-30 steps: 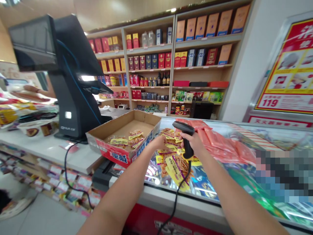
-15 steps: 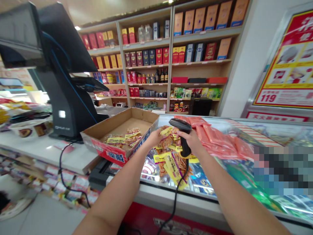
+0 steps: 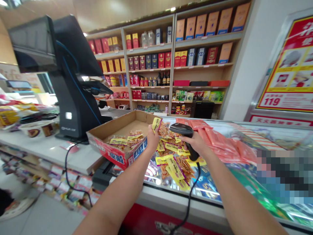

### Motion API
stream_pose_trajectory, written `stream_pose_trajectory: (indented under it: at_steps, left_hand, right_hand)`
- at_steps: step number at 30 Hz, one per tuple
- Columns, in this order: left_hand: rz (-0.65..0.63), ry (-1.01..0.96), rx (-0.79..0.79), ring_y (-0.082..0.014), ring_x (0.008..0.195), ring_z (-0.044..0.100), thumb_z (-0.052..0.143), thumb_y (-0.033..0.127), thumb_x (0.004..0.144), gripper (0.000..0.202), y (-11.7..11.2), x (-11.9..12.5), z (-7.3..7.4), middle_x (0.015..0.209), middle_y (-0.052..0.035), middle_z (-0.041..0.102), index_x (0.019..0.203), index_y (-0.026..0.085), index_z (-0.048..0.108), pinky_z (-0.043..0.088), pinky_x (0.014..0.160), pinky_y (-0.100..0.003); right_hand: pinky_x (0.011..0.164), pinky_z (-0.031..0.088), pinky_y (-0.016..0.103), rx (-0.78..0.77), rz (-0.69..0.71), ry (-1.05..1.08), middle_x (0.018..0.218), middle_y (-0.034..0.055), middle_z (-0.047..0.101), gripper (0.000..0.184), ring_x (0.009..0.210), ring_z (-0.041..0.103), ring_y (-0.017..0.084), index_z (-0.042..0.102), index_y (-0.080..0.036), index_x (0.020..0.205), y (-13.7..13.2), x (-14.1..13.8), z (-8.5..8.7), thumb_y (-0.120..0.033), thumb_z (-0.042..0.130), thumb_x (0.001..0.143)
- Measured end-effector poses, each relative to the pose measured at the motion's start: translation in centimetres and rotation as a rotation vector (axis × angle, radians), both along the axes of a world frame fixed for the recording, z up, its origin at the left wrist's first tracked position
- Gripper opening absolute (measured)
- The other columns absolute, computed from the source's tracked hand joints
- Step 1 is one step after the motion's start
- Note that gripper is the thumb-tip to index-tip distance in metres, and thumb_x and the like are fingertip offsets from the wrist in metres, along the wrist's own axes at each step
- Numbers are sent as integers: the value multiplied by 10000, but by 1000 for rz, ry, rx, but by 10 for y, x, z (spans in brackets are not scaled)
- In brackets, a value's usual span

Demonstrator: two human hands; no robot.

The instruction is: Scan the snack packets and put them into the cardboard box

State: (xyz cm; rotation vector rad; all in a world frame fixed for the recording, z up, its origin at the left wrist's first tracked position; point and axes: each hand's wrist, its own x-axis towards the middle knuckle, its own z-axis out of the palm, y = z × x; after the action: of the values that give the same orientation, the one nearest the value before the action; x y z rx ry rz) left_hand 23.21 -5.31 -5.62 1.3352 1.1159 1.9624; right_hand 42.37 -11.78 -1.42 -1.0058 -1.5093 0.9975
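My left hand [image 3: 153,138] pinches a yellow-topped snack packet [image 3: 160,126] by its end, lifted beside the rim of an open cardboard box [image 3: 97,137]. In my right hand [image 3: 197,143] is a black barcode scanner [image 3: 187,133], its head turned toward that packet and its cord trailing down over the counter edge. More snack packets [image 3: 175,168] lie heaped on the glass counter under both hands. Inside the box rest a few similar packets [image 3: 133,138].
Flat orange-pink packages [image 3: 217,142] are stacked to the right on the glass counter [image 3: 210,187]. A black checkout terminal [image 3: 75,98] stands left of the box, with bowls [image 3: 40,128] behind it. Shelves of boxed goods [image 3: 151,62] line the back wall.
My left hand has raised a snack packet from the heap toward the box. The scanner has tilted, its handle now slanting to the right. The view has shifted slightly.
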Motion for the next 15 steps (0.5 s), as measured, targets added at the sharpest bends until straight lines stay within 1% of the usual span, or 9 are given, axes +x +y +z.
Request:
stream_pose_trajectory:
  at_steps: [2, 5, 10, 15]
  left_hand:
    - [42, 40, 15, -170, 769, 554, 596, 105, 805, 139, 0, 0, -1, 785, -10, 570, 843, 221, 528, 396, 713, -229]
    - [93, 134, -5, -182, 770, 565, 575, 121, 823, 123, 1, 1, -2, 766, -11, 566, 849, 222, 510, 401, 732, -249]
    - [201, 350, -55, -196, 824, 602, 499, 159, 876, 81, 6, -1, -7, 847, -38, 605, 938, 208, 482, 437, 763, -286]
    - [237, 414, -46, -210, 850, 623, 481, 173, 885, 79, 9, -2, -9, 881, -69, 630, 962, 194, 479, 464, 768, -305]
  right_hand:
    - [373, 435, 268, -13, -3, -37, 484, 1, 604, 230, 339, 524, 140, 614, -182, 646, 0, 3, 1, -337, 771, 581]
    - [360, 417, 265, -21, -14, -75, 507, 7, 622, 243, 334, 515, 138, 612, -187, 665, 1, 6, 0, -349, 773, 585]
    - [385, 437, 260, -33, 7, -102, 504, -1, 615, 236, 337, 517, 130, 597, -184, 650, 0, 7, 1, -353, 754, 601]
    - [380, 428, 259, -48, -10, -98, 505, 11, 618, 226, 339, 520, 132, 583, -186, 607, -1, 6, 2, -339, 749, 592]
